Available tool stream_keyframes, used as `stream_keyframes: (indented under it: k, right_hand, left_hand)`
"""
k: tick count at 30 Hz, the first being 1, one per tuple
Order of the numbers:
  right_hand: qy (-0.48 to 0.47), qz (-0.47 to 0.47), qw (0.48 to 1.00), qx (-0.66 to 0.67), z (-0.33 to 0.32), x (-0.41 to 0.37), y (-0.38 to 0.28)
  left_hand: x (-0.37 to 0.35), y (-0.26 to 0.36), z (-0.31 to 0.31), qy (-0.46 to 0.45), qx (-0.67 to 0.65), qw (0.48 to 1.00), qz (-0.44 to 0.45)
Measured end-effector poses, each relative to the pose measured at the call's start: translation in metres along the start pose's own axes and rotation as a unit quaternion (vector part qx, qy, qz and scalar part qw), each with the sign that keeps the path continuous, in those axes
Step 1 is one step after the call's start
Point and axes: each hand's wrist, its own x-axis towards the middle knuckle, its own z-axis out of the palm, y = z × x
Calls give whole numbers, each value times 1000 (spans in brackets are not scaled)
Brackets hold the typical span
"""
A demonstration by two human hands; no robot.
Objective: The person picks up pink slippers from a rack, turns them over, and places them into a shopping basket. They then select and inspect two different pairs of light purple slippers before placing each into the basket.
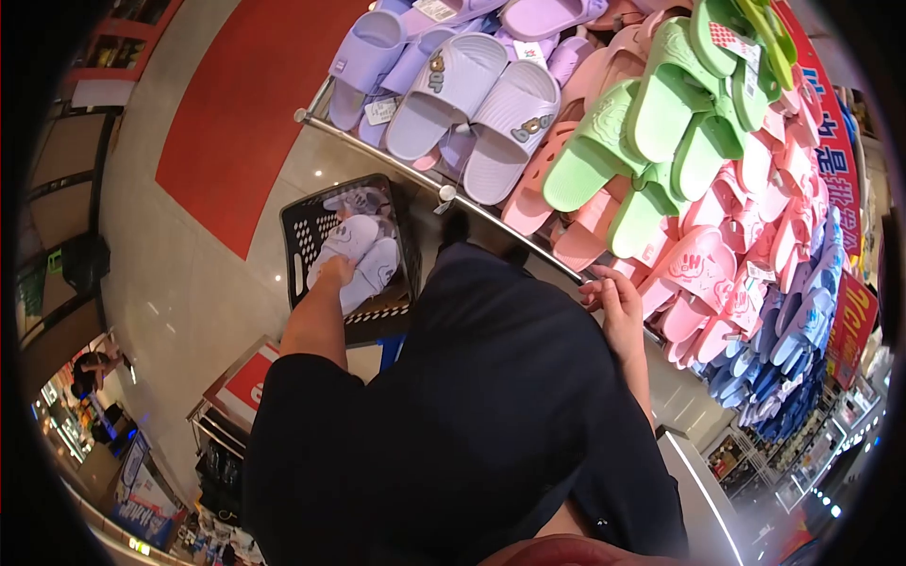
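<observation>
**Left hand grips a pale pair at the black basket**

In the head view, the step in hand looks like handling a pair of pale slippers [377, 266] within the black basket [298, 226], left of centre in the frame. The left hand [337, 270] is closed on the near slipper, around its strap area. Whether the pair is being lowered, lifted or turned cannot be told. As a judgement, shifting it cleanly calls for a firm hold on both slippers and room past the basket's rim.

The two slippers lie side by side and look whitish-lilac and smooth, with broad straps; a small dark print shows on a strap, too small to read. Clear-wrapped goods [357, 201] sit at the basket's far end.

The right hand [618, 304], right of centre, is partly open, its fingers loosely bent beside the metal rail [377, 158], with nothing seen in its grasp; contact with the rail is unclear. Beyond the rail hang lilac slippers [467, 71], green slippers [661, 113] and pink slippers [696, 267], with blue slippers [807, 321] further right.
</observation>
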Motion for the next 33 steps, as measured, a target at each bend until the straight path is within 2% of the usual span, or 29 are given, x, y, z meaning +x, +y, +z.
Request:
stream_keyframes:
  k: [3, 6, 9, 11, 13, 16, 18, 20, 23, 26, 29, 32, 33]
  right_hand:
    - [10, 6, 1000, 9, -2, -2, 4]
    - [3, 14, 1000, 6, 0, -1, 3]
    - [8, 13, 1000, -10, 1, 2, 3]
    - [9, 9, 1000, -13, 3, 4, 1]
    - [8, 5, 1000, -20, 2, 6, 0]
    - [7, 0, 999, -33, -3, 8, 5]
    - [10, -7, 999, -34, -5, 9, 8]
    - [9, -22, 999, -27, -8, 11, 11]
    - [18, -31, 999, -14, -11, 11, 10]
    - [24, -36, 999, 0, -14, 10, 6]
    - [24, -52, 998, -1, -20, 8, 1]
    - [28, -67, 997, 11, -28, 6, -1]
    - [30, -72, 997, 25, -30, 5, -2]
  left_hand:
    - [-36, 22, -30, 15, 82, 996, 14]
    - [-39, 24, -29, 64, 115, 991, 36]
    - [30, -6, 12, 82, -33, 994, 57]
    - [83, -33, 53, 110, 22, 986, 124]
    - [61, -10, 37, 130, 43, 979, 151]
    - [17, 30, 18, 194, -234, 945, 120]
    - [-2, 58, 1, 267, -299, 901, 166]
    - [-78, 112, -50, 340, -343, 852, 201]
    - [-141, 165, -97, 446, -275, 787, 326]
    - [-176, 221, -131, 491, -237, 723, 425]
    - [-170, 276, -147, 499, -170, 724, 446]
    - [-157, 318, -151, 508, -91, 765, 386]
    - [-156, 327, -151, 507, -107, 781, 348]
